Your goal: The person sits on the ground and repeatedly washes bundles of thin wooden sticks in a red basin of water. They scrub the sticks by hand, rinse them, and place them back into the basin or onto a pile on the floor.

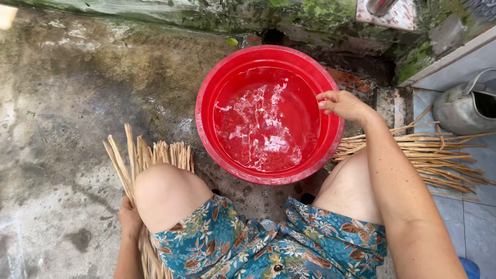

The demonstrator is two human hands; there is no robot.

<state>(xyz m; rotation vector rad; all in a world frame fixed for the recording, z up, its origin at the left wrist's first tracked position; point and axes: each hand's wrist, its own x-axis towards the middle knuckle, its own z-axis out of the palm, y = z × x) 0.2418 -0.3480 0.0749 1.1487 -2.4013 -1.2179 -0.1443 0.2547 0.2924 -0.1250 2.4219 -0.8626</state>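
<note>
Two bundles of dry reeds: left hand [130, 217] is closing around one [150, 160] at lower left, light, stiff, brittle, best held mid-length. Right hand [343, 105] is resting loosely curled on the red basin's [206, 98] rim; basin looks water-heavy, slippery.

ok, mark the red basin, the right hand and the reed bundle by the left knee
basin [206, 90]: head view, bare left rim.
right hand [342, 104]: head view, back of hand at the basin's right rim.
reed bundle [164, 153]: head view, cut ends above the left knee.
</note>
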